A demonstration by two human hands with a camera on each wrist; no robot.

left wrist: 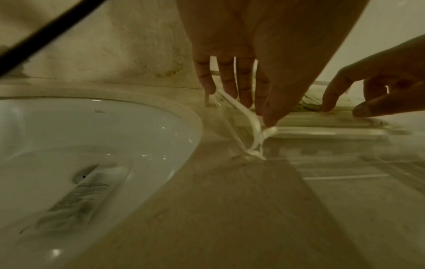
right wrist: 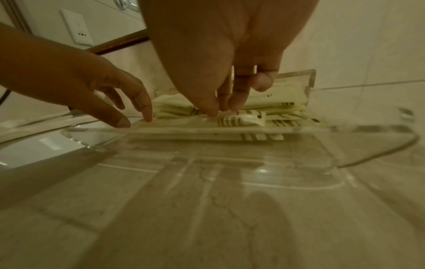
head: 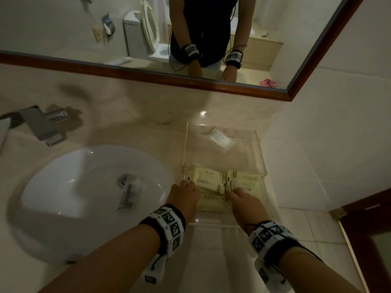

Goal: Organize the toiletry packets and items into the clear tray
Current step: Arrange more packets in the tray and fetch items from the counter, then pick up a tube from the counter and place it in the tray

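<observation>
Right hand (head: 243,199) reaches palm-down into the near compartment of the tray (head: 260,153); in the right wrist view its thumb and fingertips (right wrist: 236,103) pinch a striped packet on top of the packets (head: 211,182). Left hand (head: 184,193) is released, fingers straight and spread; in the left wrist view they drape over the tray's left wall, fingertips down on the near-left corner, grasping nothing. Both forearms come in from the near edge of the table (head: 135,115), wrists level, markers strapped on.

Step, as a guess: squaring up the cream packets in the near compartment while the left hand steadies the tray. Next move likely calls for lining the pinched packet up with the stack and letting go without dragging its neighbours.

Tray sits at the table's right end, just right of the sink (head: 88,187). Far compartment holds one clear packet (head: 220,139). Something striped lies in the sink, too blurred to name.
</observation>
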